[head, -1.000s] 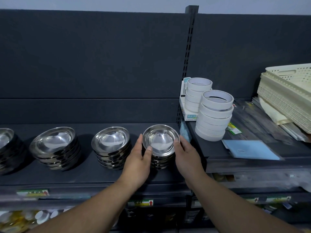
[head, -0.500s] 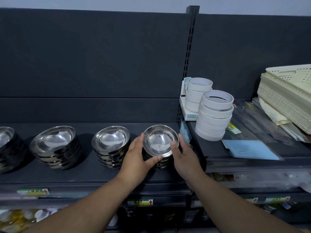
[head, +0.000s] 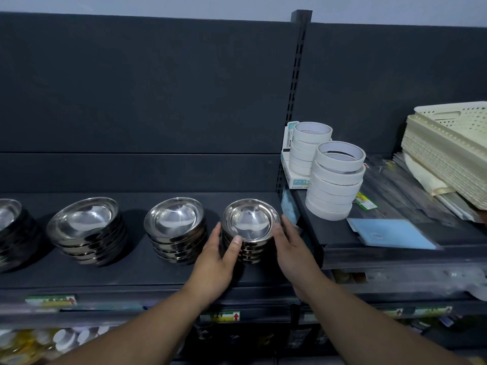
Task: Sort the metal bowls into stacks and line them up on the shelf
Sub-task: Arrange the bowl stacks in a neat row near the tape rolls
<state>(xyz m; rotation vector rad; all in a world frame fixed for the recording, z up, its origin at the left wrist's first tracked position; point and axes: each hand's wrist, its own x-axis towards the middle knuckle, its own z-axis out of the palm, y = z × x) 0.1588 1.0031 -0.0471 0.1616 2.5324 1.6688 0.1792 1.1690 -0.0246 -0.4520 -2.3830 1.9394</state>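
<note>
Bowl stacks (head: 174, 227) lined on dark shelf (head: 137, 270), left hand (head: 213, 262) and right hand (head: 295, 255) fingers (head: 216, 233) gripping rightmost stack (head: 250, 225), dark back panel (head: 145, 88)

Shiny metal bowls (head: 175, 222) stand rims up in four separate stacks along a dark shelf (head: 131, 270); the top bowl (head: 250, 223) of the rightmost stack (head: 247, 250) sits off-centre.
</note>
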